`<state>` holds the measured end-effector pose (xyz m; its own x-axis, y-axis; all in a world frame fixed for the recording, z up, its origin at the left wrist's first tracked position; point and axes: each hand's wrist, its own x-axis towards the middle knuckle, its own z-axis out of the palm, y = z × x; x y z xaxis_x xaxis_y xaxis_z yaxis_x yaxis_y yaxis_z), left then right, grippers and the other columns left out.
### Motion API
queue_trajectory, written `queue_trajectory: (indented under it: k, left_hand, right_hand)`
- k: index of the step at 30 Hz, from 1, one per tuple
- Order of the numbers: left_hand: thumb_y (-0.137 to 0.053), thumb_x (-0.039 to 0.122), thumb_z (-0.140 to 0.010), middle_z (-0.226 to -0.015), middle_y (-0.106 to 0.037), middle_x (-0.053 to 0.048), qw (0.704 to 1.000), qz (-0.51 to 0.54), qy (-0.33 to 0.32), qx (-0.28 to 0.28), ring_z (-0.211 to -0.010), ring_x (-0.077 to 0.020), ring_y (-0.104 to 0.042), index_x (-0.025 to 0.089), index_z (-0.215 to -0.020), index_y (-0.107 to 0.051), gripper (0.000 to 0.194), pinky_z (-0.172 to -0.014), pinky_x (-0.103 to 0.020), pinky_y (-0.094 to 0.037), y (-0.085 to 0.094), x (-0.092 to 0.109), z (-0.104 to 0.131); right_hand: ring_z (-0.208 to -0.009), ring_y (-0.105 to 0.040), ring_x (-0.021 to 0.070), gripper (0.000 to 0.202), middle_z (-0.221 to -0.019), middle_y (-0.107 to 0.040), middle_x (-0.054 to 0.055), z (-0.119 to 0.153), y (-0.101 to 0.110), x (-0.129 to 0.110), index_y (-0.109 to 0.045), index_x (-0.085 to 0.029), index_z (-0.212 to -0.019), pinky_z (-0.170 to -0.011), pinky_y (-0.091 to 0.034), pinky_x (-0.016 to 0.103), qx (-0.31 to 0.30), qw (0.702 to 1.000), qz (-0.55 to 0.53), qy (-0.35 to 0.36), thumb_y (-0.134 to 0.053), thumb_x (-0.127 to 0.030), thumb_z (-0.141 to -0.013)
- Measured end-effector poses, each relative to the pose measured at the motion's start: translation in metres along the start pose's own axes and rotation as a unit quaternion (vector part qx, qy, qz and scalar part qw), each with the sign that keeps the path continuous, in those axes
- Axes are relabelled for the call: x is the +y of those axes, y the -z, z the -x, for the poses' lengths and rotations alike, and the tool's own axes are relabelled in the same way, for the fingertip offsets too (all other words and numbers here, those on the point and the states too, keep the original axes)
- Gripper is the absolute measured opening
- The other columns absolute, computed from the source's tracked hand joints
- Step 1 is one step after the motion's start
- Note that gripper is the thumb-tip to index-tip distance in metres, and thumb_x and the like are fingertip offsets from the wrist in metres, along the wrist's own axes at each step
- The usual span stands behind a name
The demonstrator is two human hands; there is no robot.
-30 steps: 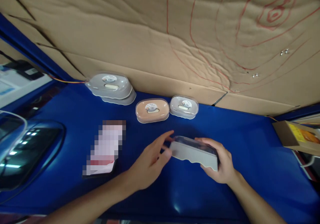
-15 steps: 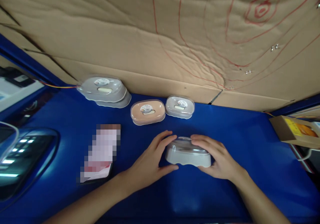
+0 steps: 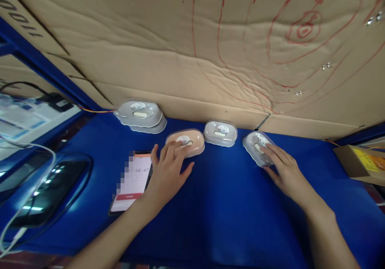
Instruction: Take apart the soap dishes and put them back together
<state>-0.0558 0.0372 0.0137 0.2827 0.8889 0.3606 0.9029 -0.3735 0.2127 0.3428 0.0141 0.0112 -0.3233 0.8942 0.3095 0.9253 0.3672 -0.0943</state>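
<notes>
My left hand (image 3: 170, 166) has its fingers apart over the near left side of a peach oval case (image 3: 195, 142) with a clear cover and round label. At the right, a grey oval case (image 3: 255, 146) sits at a slant on the blue surface, with the fingertips and thumb of my right hand (image 3: 284, 168) on its right side. Between these two is another grey case (image 3: 220, 133), which neither hand touches. Further left, more grey cases (image 3: 140, 114) are stacked against the cardboard.
A phone (image 3: 132, 181) showing a timer lies beside my left forearm. Far left are a dark glossy device (image 3: 51, 197), a white cable (image 3: 54, 160) and a black adapter (image 3: 58, 102). Cardboard (image 3: 150, 60) with red lines stands behind; an open box (image 3: 357, 164) is at the right.
The grey case that was between both hands is now at the back right, under my right hand. My left hand has moved left and forward to the peach case. The view has shifted.
</notes>
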Motion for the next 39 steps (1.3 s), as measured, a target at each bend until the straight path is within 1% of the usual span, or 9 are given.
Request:
queue_trajectory:
  k: [7,10,13,17,24,27,30,35,39]
  left_hand:
    - [-0.072,0.023,-0.092,-0.148,-0.057,-0.014,0.982,0.14,-0.113,-0.054,-0.147,-0.0391,-0.046,0.028,-0.125,-0.065,0.034,-0.116,-0.06,-0.039,0.004,0.002,0.007]
    - [-0.075,0.027,-0.091,-0.14,-0.061,-0.01,0.946,0.285,-0.116,-0.102,-0.137,-0.0317,-0.057,0.028,-0.119,-0.061,0.032,-0.11,-0.049,-0.048,0.013,0.01,0.008]
    - [-0.071,0.032,-0.095,-0.133,-0.062,-0.01,0.909,0.405,-0.067,-0.071,-0.124,-0.0252,-0.064,0.027,-0.124,-0.056,0.033,-0.103,-0.04,-0.054,0.021,0.012,0.005]
    - [-0.07,0.03,-0.096,-0.133,-0.061,-0.012,0.965,0.26,-0.027,0.023,-0.128,-0.0289,-0.06,0.024,-0.123,-0.057,0.031,-0.109,-0.049,-0.047,0.009,-0.004,-0.005]
    - [-0.056,0.028,-0.105,-0.149,-0.06,-0.012,0.98,0.155,-0.089,-0.082,-0.149,-0.0341,-0.046,0.025,-0.128,-0.06,0.023,-0.123,-0.068,-0.021,-0.009,-0.012,-0.002]
    - [-0.06,0.043,-0.102,-0.158,-0.052,-0.015,0.965,0.189,-0.144,-0.112,-0.149,-0.0354,-0.046,0.025,-0.142,-0.055,0.044,-0.124,-0.062,-0.027,0.003,0.008,0.008]
    - [-0.085,0.063,-0.074,-0.161,-0.05,-0.017,0.931,0.209,-0.182,-0.237,-0.14,-0.0423,-0.053,0.028,-0.156,-0.044,0.099,-0.115,-0.06,-0.042,0.013,0.033,0.021]
    - [-0.076,0.022,-0.075,-0.172,-0.034,-0.014,0.927,0.246,-0.096,-0.267,-0.15,-0.0417,-0.044,0.031,-0.159,-0.037,0.093,-0.118,-0.06,-0.04,0.015,0.048,0.032]
    - [-0.071,0.019,-0.073,-0.166,-0.043,-0.011,0.894,0.378,0.045,-0.236,-0.147,-0.0402,-0.047,0.032,-0.15,-0.044,0.082,-0.116,-0.057,-0.042,0.015,0.037,0.029]
  right_hand:
    - [-0.153,-0.038,0.0439,0.065,-0.174,-0.028,0.014,-0.01,-0.004,-0.011,-0.04,-0.03,-0.161,-0.118,-0.032,0.071,0.062,0.993,0.08,-0.063,-0.04,-0.006,-0.1]
    - [-0.154,-0.039,0.0397,0.063,-0.171,-0.035,0.013,-0.013,0.0,-0.046,-0.029,-0.032,-0.165,-0.118,-0.037,0.066,0.044,0.998,-0.031,-0.031,-0.049,-0.023,-0.107]
    - [-0.159,-0.031,0.0364,0.076,-0.174,-0.025,0.017,-0.011,0.001,-0.088,-0.022,-0.026,-0.168,-0.12,-0.042,0.059,-0.048,0.982,-0.162,0.078,-0.06,-0.042,-0.104]
    - [-0.159,-0.031,0.036,0.071,-0.174,-0.027,0.015,-0.006,-0.002,-0.12,-0.039,-0.027,-0.162,-0.121,-0.041,0.058,-0.112,0.958,-0.19,0.184,-0.068,-0.043,-0.099]
    - [-0.144,-0.054,0.0308,0.054,-0.159,-0.053,0.015,-0.002,-0.013,-0.12,-0.045,-0.023,-0.156,-0.113,-0.052,0.053,-0.098,0.97,-0.192,0.116,-0.056,-0.038,-0.106]
    - [-0.138,-0.06,0.0312,0.049,-0.15,-0.061,0.016,-0.004,-0.02,-0.123,-0.046,-0.02,-0.153,-0.109,-0.054,0.053,-0.056,0.98,-0.187,0.041,-0.052,-0.039,-0.108]
    - [-0.124,-0.068,0.0305,0.04,-0.137,-0.07,0.014,-0.006,-0.025,-0.126,-0.052,-0.021,-0.146,-0.101,-0.056,0.052,-0.043,0.98,-0.193,-0.008,-0.049,-0.038,-0.109]
    - [-0.134,-0.061,0.0318,0.047,-0.145,-0.062,0.017,-0.004,-0.025,-0.121,-0.045,-0.022,-0.152,-0.107,-0.054,0.054,-0.046,0.975,-0.218,0.0,-0.048,-0.042,-0.11]
    - [-0.15,-0.044,0.0365,0.072,-0.162,-0.041,0.022,-0.001,-0.024,-0.116,-0.035,-0.02,-0.16,-0.113,-0.051,0.056,-0.027,0.97,-0.224,0.092,-0.057,-0.058,-0.103]
